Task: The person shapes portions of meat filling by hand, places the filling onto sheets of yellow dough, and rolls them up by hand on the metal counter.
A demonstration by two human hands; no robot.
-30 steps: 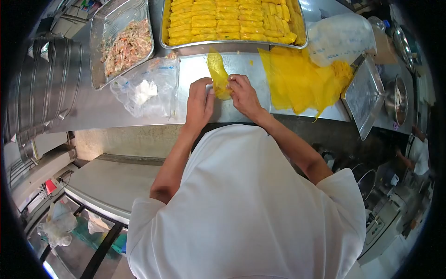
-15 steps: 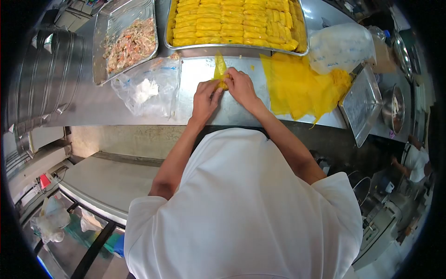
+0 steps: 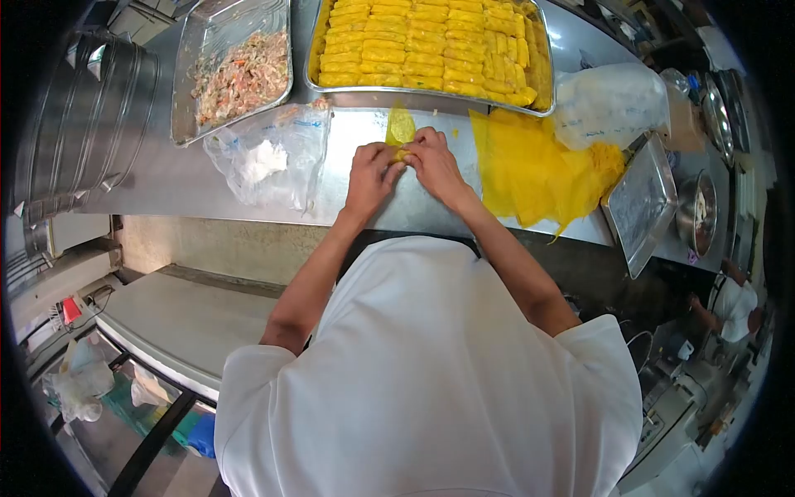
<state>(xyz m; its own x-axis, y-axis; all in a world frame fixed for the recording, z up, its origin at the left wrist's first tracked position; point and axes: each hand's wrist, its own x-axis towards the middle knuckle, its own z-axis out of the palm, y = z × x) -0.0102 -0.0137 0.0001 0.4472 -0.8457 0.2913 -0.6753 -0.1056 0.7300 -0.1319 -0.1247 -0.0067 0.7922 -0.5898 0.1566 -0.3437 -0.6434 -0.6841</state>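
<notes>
Both hands meet over a yellow spring roll [image 3: 401, 155], whose thin wrapper tail [image 3: 401, 126] lies flat beyond the fingertips on the metal table. My left hand [image 3: 373, 176] closes on the left end of the roll, thumb and fingers pressed together. On the right end, my right hand [image 3: 437, 169] grips with bent fingers. The fingers partly cover the roll. Just past them stands a large tray [image 3: 431, 95] with rows of finished yellow rolls [image 3: 426, 45]. Loose yellow wrappers [image 3: 530, 170] are piled to the right of my right hand.
A metal tray [image 3: 178, 116] at the left holds a chopped filling [image 3: 244, 76]. White paste [image 3: 265, 161] rests on a plastic bag [image 3: 302, 157]. At the right are a plastic bag [image 3: 613, 99], a tilted tray [image 3: 642, 203] and a bowl [image 3: 697, 214]. Another person [image 3: 735, 306] is at far right.
The whole view has shifted slightly. My fingers have moved a little along the wrapper, and its flat tail shows somewhat shorter. Both hands keep hold of the roll.
</notes>
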